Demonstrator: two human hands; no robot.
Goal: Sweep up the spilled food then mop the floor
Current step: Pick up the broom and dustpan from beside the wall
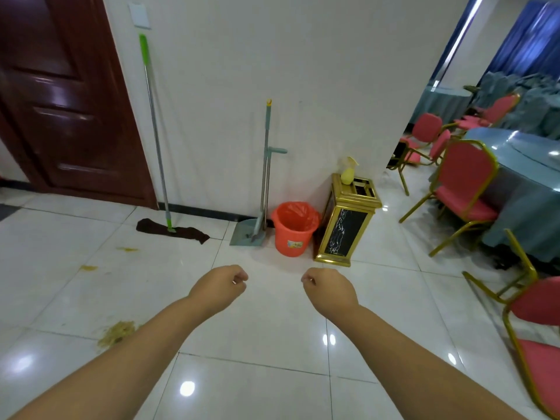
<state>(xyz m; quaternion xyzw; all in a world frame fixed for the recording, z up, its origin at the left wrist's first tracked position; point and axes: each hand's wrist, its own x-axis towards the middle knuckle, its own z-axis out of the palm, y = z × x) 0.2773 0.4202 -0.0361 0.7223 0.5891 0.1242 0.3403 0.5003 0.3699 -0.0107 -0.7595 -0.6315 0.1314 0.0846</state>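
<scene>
Spilled yellowish food lies on the white tiled floor at the left: a large pile (117, 332) by my left forearm and two small smears (88, 268) (127, 249) farther off. A green-handled mop (157, 147) with a dark cloth head leans on the white wall. To its right a grey broom and dustpan set (257, 213) stands against the same wall. My left hand (219, 284) and my right hand (328, 287) are stretched out in front of me above the floor, fingers curled into loose fists, holding nothing.
An orange bucket (293, 230) with a liner stands beside a gold and black bin (347, 219) with a yellow bottle on top. Red chairs (463, 189) with gold frames and a blue-clothed round table (527, 183) fill the right. A dark wooden door (60, 101) is at the left.
</scene>
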